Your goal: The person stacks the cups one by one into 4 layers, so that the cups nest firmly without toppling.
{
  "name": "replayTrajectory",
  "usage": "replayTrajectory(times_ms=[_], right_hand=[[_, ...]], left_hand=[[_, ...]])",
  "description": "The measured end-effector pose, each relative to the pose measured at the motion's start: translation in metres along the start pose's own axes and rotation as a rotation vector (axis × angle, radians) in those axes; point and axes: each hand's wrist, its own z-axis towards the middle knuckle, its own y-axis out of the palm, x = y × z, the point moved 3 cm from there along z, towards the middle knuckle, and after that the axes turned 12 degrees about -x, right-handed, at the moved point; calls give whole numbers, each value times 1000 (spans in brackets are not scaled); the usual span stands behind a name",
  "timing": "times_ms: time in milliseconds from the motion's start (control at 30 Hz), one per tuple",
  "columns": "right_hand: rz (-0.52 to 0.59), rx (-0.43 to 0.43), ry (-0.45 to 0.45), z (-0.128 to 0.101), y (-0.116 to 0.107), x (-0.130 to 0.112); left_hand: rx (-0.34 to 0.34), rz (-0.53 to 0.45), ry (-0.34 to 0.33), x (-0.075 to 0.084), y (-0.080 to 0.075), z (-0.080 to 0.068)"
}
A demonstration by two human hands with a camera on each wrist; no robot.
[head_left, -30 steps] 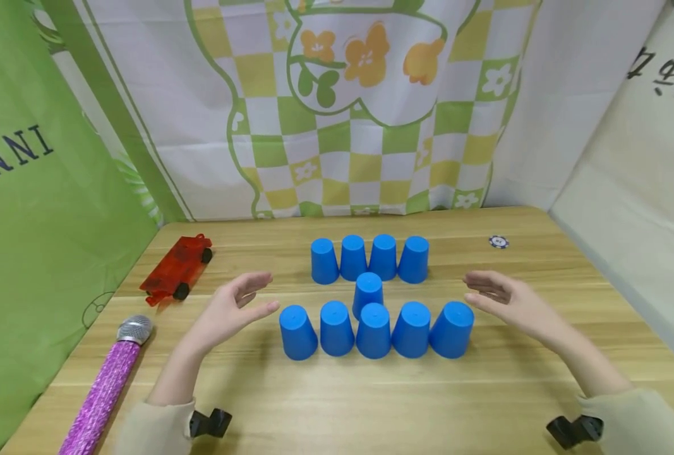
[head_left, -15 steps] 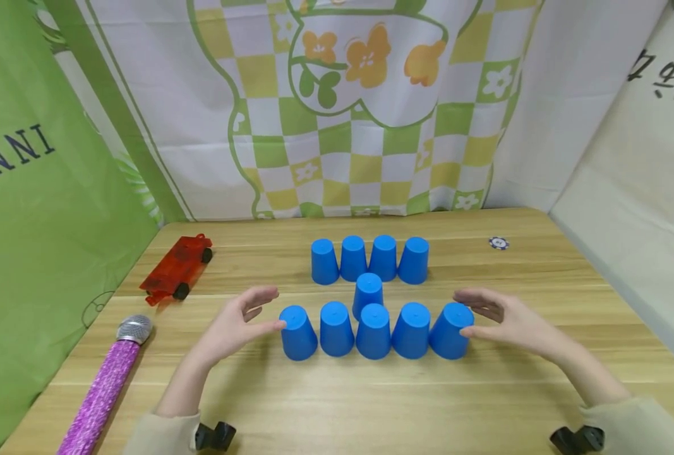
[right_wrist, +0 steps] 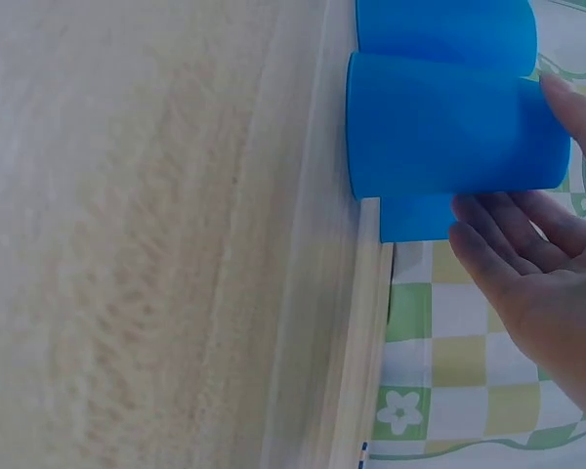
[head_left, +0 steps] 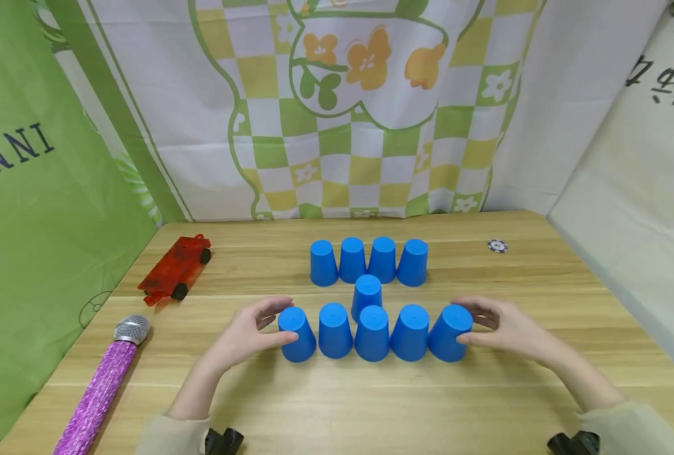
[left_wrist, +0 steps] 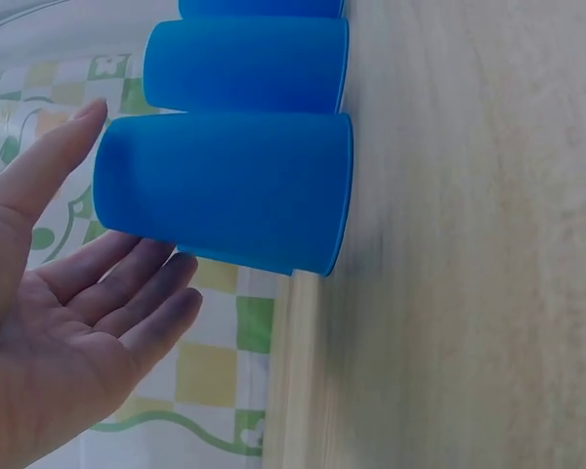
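Five upturned blue cups stand in a front row on the wooden table (head_left: 371, 404). My left hand (head_left: 264, 326) touches the leftmost cup (head_left: 297, 336), thumb in front and straight fingers behind it. In the left wrist view that hand (left_wrist: 68, 293) lies flat against the cup (left_wrist: 225, 191). My right hand (head_left: 489, 326) touches the rightmost cup (head_left: 449, 335), which leans slightly; in the right wrist view its straight fingers (right_wrist: 527, 244) lie along the cup (right_wrist: 444, 122). One single cup (head_left: 366, 292) stands just behind the row. A back row of several cups (head_left: 367, 260) stands farther off.
A red toy car (head_left: 174, 270) lies at the far left. A purple glitter microphone (head_left: 103, 385) lies by the left front edge. A small poker chip (head_left: 497, 246) sits at the far right. Patterned cloth walls close in the table on three sides.
Both hands have moved inward from either side of the front row and now touch its end cups. The cups have hardly shifted.
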Motion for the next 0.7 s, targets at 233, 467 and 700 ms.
replayTrajectory(times_ms=[233, 467, 700], right_hand=[[20, 4, -8, 3, 2, 0], [-11, 5, -1, 6, 1, 0], [23, 4, -20, 4, 2, 1]], left_hand=[[-3, -37, -4, -1, 3, 4], [-6, -39, 0, -4, 3, 4], [-17, -62, -2, -7, 3, 4]])
